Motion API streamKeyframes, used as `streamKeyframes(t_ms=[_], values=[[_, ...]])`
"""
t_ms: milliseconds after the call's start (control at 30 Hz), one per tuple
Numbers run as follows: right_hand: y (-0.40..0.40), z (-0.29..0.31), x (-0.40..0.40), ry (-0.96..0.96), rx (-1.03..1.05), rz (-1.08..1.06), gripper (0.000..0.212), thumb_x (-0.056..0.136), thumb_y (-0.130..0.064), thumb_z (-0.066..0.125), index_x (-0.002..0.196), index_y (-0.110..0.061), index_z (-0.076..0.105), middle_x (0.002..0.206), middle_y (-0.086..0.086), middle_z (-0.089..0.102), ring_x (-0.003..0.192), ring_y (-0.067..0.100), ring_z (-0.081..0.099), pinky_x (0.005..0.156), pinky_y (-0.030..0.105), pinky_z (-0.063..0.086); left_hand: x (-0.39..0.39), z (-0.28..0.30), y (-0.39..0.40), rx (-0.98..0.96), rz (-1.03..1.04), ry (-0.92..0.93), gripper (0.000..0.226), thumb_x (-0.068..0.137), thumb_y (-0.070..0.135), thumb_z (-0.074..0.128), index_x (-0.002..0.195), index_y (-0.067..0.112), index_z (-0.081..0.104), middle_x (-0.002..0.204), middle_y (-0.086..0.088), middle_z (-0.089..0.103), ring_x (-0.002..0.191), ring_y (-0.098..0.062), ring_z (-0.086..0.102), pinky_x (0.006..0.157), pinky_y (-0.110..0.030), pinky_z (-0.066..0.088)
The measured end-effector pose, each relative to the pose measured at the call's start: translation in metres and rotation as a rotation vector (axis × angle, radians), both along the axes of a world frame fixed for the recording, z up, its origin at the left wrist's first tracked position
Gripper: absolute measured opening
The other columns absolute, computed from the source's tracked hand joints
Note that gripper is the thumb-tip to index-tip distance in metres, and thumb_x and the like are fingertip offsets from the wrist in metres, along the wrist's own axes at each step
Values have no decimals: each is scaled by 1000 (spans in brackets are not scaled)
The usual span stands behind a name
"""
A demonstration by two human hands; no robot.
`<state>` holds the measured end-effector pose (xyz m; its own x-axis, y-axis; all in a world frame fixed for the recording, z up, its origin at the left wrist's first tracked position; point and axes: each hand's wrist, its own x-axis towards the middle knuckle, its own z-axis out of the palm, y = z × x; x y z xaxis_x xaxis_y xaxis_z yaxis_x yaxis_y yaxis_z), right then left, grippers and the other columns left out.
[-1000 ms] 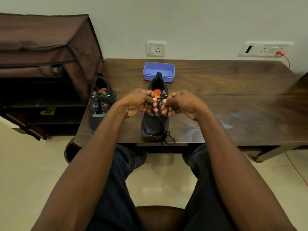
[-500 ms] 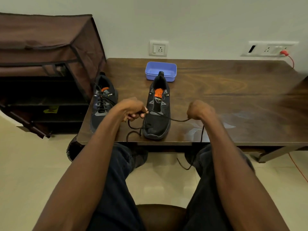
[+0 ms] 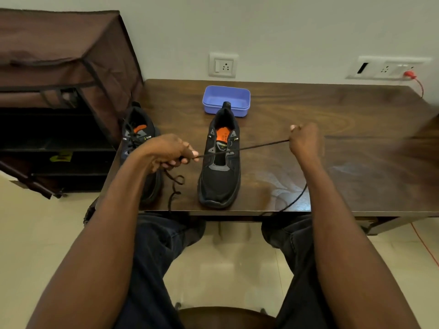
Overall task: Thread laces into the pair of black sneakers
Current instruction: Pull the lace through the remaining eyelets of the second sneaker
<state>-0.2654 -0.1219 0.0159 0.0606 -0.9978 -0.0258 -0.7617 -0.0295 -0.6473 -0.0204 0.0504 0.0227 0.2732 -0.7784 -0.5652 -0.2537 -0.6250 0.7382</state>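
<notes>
Across the unlaced sneaker [image 3: 219, 169] at the table's [image 3: 332, 129] near edge, a black lace [image 3: 259, 145] runs taut. The left hand [image 3: 169, 153] pinches one end left of this sneaker; the right hand [image 3: 305, 141] grips the other to its right. A laced sneaker [image 3: 139, 138] stands further left, a blue tray [image 3: 226, 99] just behind.

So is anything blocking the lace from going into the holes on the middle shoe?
Nothing visible does. The lace is stretched across the middle shoe, held by the left hand and right hand. The eyelets I can see look open, and the blue tub sits behind the heel.
</notes>
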Motion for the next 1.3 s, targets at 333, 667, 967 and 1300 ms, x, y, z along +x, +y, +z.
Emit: streamKeyframes(t_ms=[333, 667, 967, 1300], values=[[54, 9, 36, -198, 385, 794, 17, 97, -19, 60, 96, -4, 67, 69, 4, 62, 63, 12, 55, 66, 27, 43, -30, -5, -12, -110, 21, 185, 15, 98, 15, 57, 99, 2, 65, 55, 2, 52, 35, -3, 33, 31, -15, 21], [30, 0, 14, 195, -125, 328, 52, 92, -39, 65, 133, -9, 54, 137, 17, 55, 132, 34, 43, 112, 45, 32, -25, -5, -7, -99, 89, 106, 13, 97, 14, 57, 91, 5, 64, 54, 2, 50, 35, -3, 34, 31, -15, 21], [26, -5, 23, 67, 178, 486, 22, 99, -22, 56, 88, -9, 70, 76, 8, 69, 66, 18, 61, 63, 30, 45, -27, -5, -22, -133, 155, 127, 9, 95, 12, 60, 90, 8, 65, 60, 1, 55, 38, -3, 39, 32, -16, 25], [63, 2, 44, -190, 340, 815, 43, 90, -5, 67, 131, -9, 56, 113, 10, 69, 106, 17, 65, 87, 21, 51, -48, -7, -33, -186, 132, 130, 8, 91, 6, 65, 83, 7, 64, 64, -4, 68, 49, -8, 57, 43, -16, 42]])
